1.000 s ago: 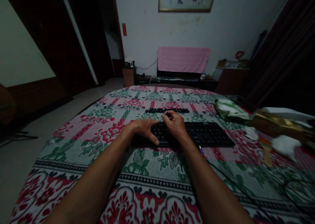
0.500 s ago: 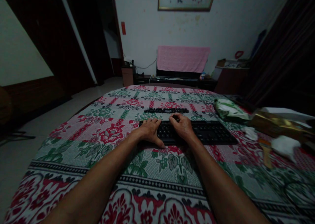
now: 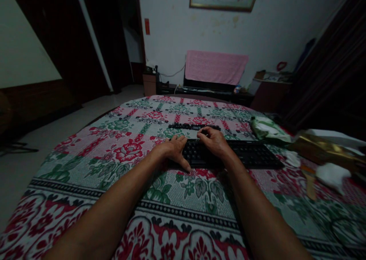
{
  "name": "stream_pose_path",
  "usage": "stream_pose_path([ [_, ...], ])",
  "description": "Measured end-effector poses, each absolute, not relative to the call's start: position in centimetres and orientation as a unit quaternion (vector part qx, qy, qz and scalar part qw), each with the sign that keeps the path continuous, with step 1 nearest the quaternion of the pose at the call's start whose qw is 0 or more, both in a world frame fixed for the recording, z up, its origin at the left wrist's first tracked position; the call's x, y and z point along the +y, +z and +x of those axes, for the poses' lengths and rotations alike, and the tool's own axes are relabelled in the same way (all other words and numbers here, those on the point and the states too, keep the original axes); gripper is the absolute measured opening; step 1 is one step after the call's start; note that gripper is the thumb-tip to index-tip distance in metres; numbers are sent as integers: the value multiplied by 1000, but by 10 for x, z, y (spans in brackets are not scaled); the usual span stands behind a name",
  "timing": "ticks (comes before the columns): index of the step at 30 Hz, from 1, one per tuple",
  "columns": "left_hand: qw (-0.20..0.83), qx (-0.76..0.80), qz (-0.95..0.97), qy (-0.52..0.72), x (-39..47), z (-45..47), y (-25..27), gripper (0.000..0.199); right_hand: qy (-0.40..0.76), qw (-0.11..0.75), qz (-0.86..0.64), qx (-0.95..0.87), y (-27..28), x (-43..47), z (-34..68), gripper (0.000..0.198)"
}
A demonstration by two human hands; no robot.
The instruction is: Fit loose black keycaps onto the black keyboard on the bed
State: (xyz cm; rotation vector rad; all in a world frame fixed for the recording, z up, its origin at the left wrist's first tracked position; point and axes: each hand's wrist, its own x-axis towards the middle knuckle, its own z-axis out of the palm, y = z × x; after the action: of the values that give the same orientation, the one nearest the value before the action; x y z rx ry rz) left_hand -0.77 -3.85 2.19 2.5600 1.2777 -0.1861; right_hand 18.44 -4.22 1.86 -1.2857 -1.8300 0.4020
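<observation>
A black keyboard (image 3: 251, 153) lies on the patterned tablecloth. My left hand (image 3: 175, 150) spans its left end, fingers over the far edge and thumb along the near edge, gripping it against the table. Above the keyboard's middle, near its far edge, my right hand (image 3: 213, 140) is closed, thumb and forefinger pinched together. Whatever sits between those fingertips is too small and dark to name. Just beyond the keyboard stretches a row of loose black keycaps (image 3: 185, 126), partly behind my right hand.
To the right lie a green-and-white packet (image 3: 268, 129), crumpled white tissue (image 3: 333, 176), a flat brush (image 3: 310, 183) and a gold-coloured box (image 3: 323, 145). A dark cable (image 3: 333, 229) curls at lower right. The cloth-covered table (image 3: 85, 168) has a curved left edge.
The view has tilted and shifted slightly. The keyboard has slid or turned a little to the right under my hands, and my right hand stays pinched over it.
</observation>
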Motion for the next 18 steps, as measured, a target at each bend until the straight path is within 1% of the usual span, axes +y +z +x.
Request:
stream_pose_path([
  [9, 142, 431, 890, -52, -37, -8, 19, 121, 121, 358, -500, -779, 17, -39, 180, 19],
  [18, 138, 431, 890, -50, -36, -8, 17, 122, 109, 346, -552, -751, 24, -43, 177, 17],
])
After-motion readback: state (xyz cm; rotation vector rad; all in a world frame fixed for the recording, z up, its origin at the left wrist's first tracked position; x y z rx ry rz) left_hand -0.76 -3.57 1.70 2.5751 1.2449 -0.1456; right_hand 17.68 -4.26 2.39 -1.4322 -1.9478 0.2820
